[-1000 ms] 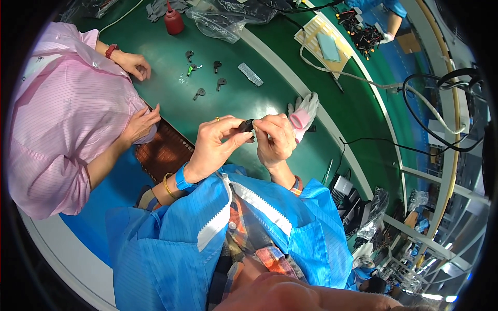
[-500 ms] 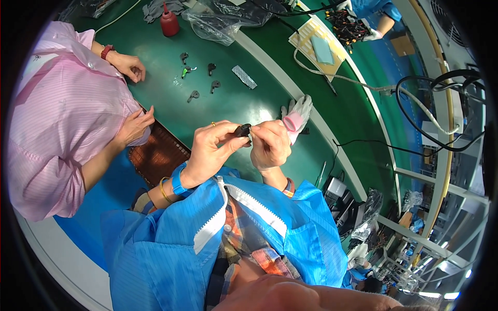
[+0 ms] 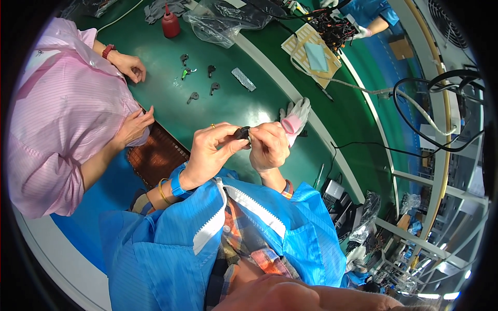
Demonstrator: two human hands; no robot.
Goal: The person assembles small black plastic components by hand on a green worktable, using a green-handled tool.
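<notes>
Head camera looked down on two bare hands raised together above a green desk (image 3: 244, 109). The left hand (image 3: 210, 150) was closed in a pinch, thumb and fingertips gripping a small black part (image 3: 241, 133); a ring sat on one finger and a blue band circled the wrist. The right hand (image 3: 268, 146) was curled shut, its fingertips meeting the same black part from the other side, so the piece was held between both hands, in the air above the desk's near edge. Both forearms wore blue coat sleeves.

Just beyond the right hand, a white glove with a pink cuff (image 3: 294, 117) lay on the desk. Farther out, several small dark parts (image 3: 201, 82) were scattered on the green surface, with a flat grey strip (image 3: 243, 79) beside them. A red squeeze bottle (image 3: 170, 25) stood near the far edge, next to crumpled clear plastic bags (image 3: 218, 23).

To the left, a person in a pink striped coat (image 3: 62, 119) leaned over the desk, one hand (image 3: 134, 127) at a dark brown tray (image 3: 155, 155), the other hand (image 3: 129, 66) resting on the green surface.
</notes>
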